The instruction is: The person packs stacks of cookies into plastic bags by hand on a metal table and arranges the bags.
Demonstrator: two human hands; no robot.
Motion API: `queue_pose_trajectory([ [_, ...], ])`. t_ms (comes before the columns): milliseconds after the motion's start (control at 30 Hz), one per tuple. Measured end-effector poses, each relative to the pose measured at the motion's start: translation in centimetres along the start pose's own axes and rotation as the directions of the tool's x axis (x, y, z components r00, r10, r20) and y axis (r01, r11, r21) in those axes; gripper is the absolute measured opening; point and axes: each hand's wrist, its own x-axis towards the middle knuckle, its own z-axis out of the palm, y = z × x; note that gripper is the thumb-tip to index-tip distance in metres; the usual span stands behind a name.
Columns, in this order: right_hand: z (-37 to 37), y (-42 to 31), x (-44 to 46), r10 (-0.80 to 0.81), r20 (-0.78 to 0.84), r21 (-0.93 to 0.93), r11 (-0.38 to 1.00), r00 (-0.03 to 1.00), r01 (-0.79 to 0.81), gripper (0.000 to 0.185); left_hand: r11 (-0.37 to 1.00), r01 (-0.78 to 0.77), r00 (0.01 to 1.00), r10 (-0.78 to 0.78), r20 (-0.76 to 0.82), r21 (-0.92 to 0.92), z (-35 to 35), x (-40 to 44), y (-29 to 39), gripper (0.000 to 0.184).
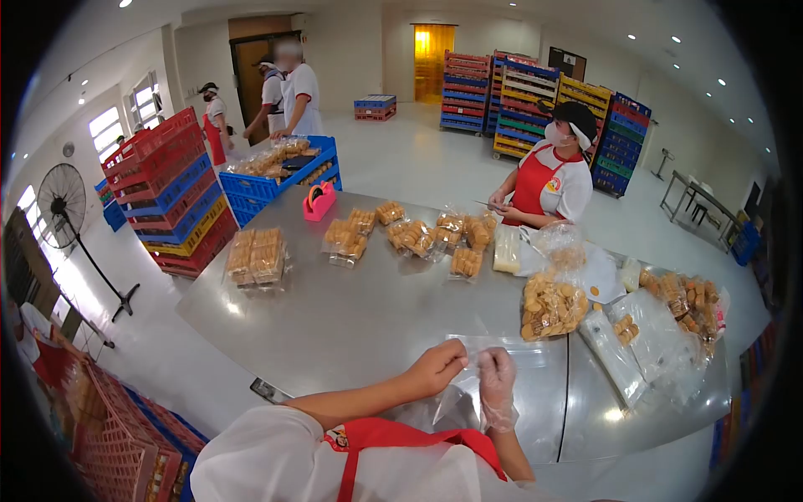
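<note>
Both hands are close together over the near part of the steel table (335,335). My left hand (441,368) is bare, its fingers pinched on the edge of a clear plastic bag (460,403). My right hand (497,378) wears a clear plastic glove, and its curled fingers also grip the clear plastic. The bag hangs between and below the hands; no contents show in it. More clear plastic (535,356) lies just beyond the right hand. Ahead to the right stands a large bag of round biscuits (554,308).
Packed biscuits (258,256) sit at the left, with more packs (411,238) along the far side beside a pink tape dispenser (319,202). Plastic sleeves (615,356) lie at the right. A co-worker (552,171) stands across the table. Stacked crates (171,197) stand at the left.
</note>
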Motion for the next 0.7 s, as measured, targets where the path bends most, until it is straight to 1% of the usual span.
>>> queue_pose_trajectory([
  [67,4.2,-0.7,-1.8,0.016,0.082,0.144,0.989,0.996,-0.028,0.007,0.999,0.010,0.992,-0.015,-0.124,-0.040,-1.7,-0.9,1.6,0.016],
  [100,6.1,-1.0,-2.3,0.011,0.129,0.210,0.977,0.992,-0.039,0.008,0.998,0.005,0.981,-0.017,-0.192,-0.060,-2.8,-1.0,2.1,0.017],
  [133,7.6,-1.7,-2.8,0.030,0.175,0.299,0.951,0.984,-0.082,0.011,0.997,-0.018,0.976,0.001,-0.219,-0.074,-4.1,-1.4,2.2,0.016],
  [167,8.6,-2.5,-3.1,0.044,0.224,0.380,0.916,0.974,-0.129,0.016,0.995,-0.097,0.973,0.100,-0.207,0.021,-5.6,-1.6,2.3,0.013],
  [200,9.4,-3.6,-3.1,0.120,0.243,0.376,0.903,0.962,-0.208,0.012,0.978,-0.173,0.963,0.193,-0.189,0.119,-7.3,-1.9,2.3,0.011],
  [233,10.2,-5.0,-3.0,0.097,0.207,0.359,0.918,0.973,-0.168,0.012,0.946,-0.240,0.947,0.278,-0.163,0.218,-8.8,-2.3,2.3,0.009],
  [300,12.0,-7.2,-2.5,0.058,0.133,0.334,0.937,0.989,-0.099,0.011,0.922,-0.309,0.937,0.337,-0.093,0.232,-10.8,-4.1,2.2,0.008],
  [333,12.7,-7.6,-2.0,0.008,0.104,0.302,0.953,0.994,-0.040,0.012,0.910,-0.341,0.931,0.362,-0.051,0.236,-11.5,-5.2,2.0,0.008],
  [433,14.9,-9.0,-1.0,0.012,0.187,0.276,0.959,0.982,-0.065,0.015,0.901,-0.380,0.919,0.394,-0.031,0.209,-13.4,-7.5,1.1,0.010],
  [467,16.2,-9.7,-1.3,0.034,0.179,0.206,0.976,0.983,-0.071,0.019,0.958,-0.279,0.960,0.277,-0.041,-0.061,-14.1,-8.1,0.9,0.013],
  [500,17.2,-10.7,-1.6,0.000,0.228,0.172,0.984,0.974,-0.040,0.020,0.933,-0.157,0.987,0.161,-0.015,-0.325,-14.8,-8.7,0.7,0.015],
  [533,18.2,-12.0,-1.9,-0.031,0.275,0.141,0.990,0.961,-0.009,0.021,0.828,-0.019,0.998,0.054,0.046,-0.561,-15.8,-9.2,0.6,0.017],
  [567,19.2,-13.0,-2.1,-0.057,0.320,0.113,0.993,0.946,0.021,0.021,0.802,0.078,0.996,-0.042,0.074,-0.593,-17.1,-9.6,0.7,0.020],
  [600,19.9,-13.5,-1.9,-0.150,0.383,-0.034,0.984,0.912,0.177,0.023,0.764,0.177,0.984,-0.139,0.109,-0.620,-18.6,-10.0,1.2,0.023],
  [633,20.7,-14.1,-2.1,-0.178,0.423,-0.046,0.975,0.888,0.217,0.023,0.715,0.274,0.961,-0.235,0.149,-0.643,-19.7,-10.5,1.3,0.026],
  [667,21.5,-14.6,-2.3,-0.203,0.461,-0.057,0.965,0.864,0.257,0.022,0.672,0.310,0.947,-0.278,0.159,-0.672,-20.2,-10.7,0.0,0.030],
  [700,22.2,-14.8,-2.5,-0.227,0.499,-0.067,0.952,0.836,0.298,0.022,0.643,0.313,0.947,-0.263,0.182,-0.699,-21.1,-11.1,0.2,0.028],
])
